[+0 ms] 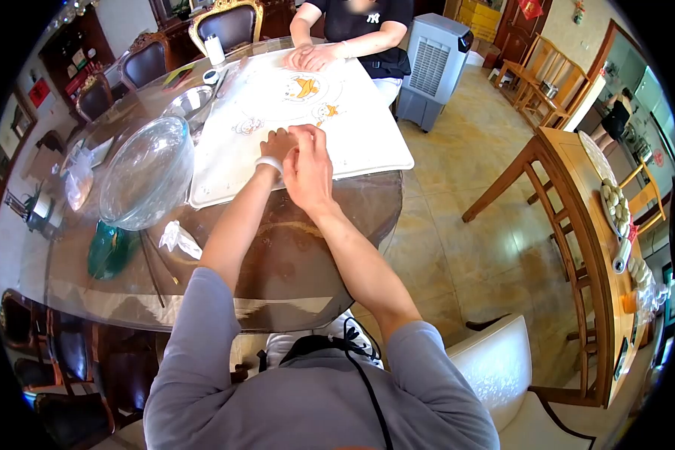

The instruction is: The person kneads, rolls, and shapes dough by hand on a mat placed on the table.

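Observation:
My left hand (278, 142) is low over the white mat (375, 139), its fingers curled in and their tips hidden. What it may hold cannot be seen. A pale band (268, 163) circles that wrist. Right beside it, my right hand (309, 166) is raised a little, its fingers loosely bent and the thumb apart, with no object visible in it. The two hands overlap in view; whether they touch is unclear. Orange cartoon figures (302, 88) are printed on the mat just beyond them.
Left of the mat stand a large clear glass bowl (146, 174), a metal bowl (189, 102), a green object (112, 250), chopsticks (154, 270) and a crumpled tissue (180, 239). Across the table, a person's hands (313, 57) rest on the mat. An air cooler (433, 71) stands behind; a wooden side table (577, 225) is rightward.

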Action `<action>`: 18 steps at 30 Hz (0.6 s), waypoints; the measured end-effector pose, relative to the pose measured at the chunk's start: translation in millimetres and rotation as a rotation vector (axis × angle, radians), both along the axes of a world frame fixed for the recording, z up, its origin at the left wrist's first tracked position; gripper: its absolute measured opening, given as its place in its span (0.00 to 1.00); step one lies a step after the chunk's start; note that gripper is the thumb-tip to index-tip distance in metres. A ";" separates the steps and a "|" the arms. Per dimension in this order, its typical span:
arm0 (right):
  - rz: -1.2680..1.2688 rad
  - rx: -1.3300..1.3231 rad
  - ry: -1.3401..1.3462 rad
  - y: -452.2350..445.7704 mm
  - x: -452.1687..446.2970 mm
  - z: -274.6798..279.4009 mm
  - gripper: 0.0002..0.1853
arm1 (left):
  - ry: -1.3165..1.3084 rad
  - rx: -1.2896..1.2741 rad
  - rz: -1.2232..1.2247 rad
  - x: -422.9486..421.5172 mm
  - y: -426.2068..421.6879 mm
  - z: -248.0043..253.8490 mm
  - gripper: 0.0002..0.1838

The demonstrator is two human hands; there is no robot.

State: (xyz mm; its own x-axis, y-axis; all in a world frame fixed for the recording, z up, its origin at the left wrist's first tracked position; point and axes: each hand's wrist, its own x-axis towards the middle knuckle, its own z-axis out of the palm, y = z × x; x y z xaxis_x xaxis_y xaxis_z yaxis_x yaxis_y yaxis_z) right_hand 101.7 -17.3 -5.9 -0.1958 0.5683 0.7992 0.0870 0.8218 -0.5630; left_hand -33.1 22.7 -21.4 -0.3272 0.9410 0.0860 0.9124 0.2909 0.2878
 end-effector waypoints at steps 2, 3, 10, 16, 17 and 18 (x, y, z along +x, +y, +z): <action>-0.048 -0.067 -0.009 4.8 9.2 -0.4 0.22 | -0.033 -0.180 -0.025 6.6 -3.6 29.6 0.27; -0.070 -0.101 -0.014 7.9 13.1 -2.0 0.22 | -0.132 -0.133 -0.045 -0.6 -4.5 29.0 0.29; -0.192 -0.109 0.055 24.1 24.8 -2.9 0.21 | -0.462 -0.139 -0.260 -42.1 -32.7 44.6 0.26; -0.190 -0.069 0.054 26.7 23.6 -5.1 0.22 | -0.306 0.302 -0.100 -28.6 -57.5 57.3 0.23; -0.175 -0.093 0.048 25.6 24.9 -2.9 0.22 | -0.233 0.438 -0.052 -21.3 -60.5 57.0 0.22; -0.159 -0.119 0.041 24.1 25.5 -2.4 0.23 | -0.147 0.549 -0.046 -17.1 -61.1 51.0 0.22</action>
